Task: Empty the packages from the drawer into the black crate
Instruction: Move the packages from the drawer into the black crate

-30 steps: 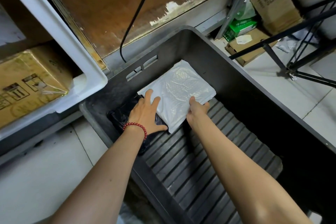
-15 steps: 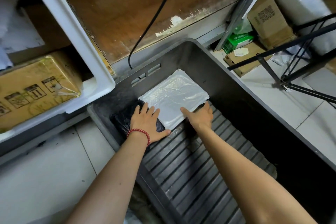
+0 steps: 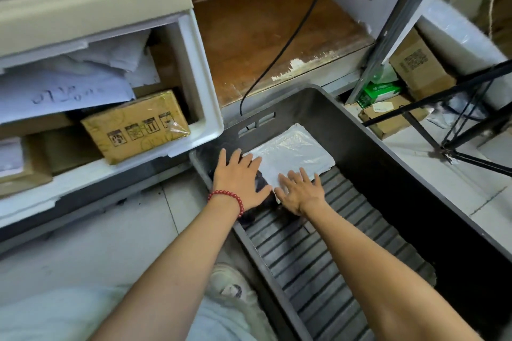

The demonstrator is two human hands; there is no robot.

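Head view, items entered left to right, with changes since a second ago.

1. White drawer, at 10 o'clock, pulled open. Contents remaining: yellow-brown carton with handling symbols, loose white papers above it, more cartons at far left. Far more of the drawer shows now than a second ago, the view having lifted that way.

2. Left hand, red bead bracelet at the wrist. Fingers spread flat, nothing gripped. It lies over a dark package at the crate's near-left corner, fingertips on the edge of the white one. A second ago it pressed lower on the dark package.

3. White poly mailer, lying flat in the crate's far-left end, at 12 o'clock from the hands. A second ago the right hand pinched its near edge; now it is set down and released.

4. Right hand, palm down, fingers splayed, holding nothing, fingertips touching the mailer's near corner.

5. Black crate, ribbed floor mostly bare toward 5 o'clock.

Assessment: one delivery complete; both hands free; the drawer holds several packages, so the task looks early, next reach likely toward 10 o'clock.
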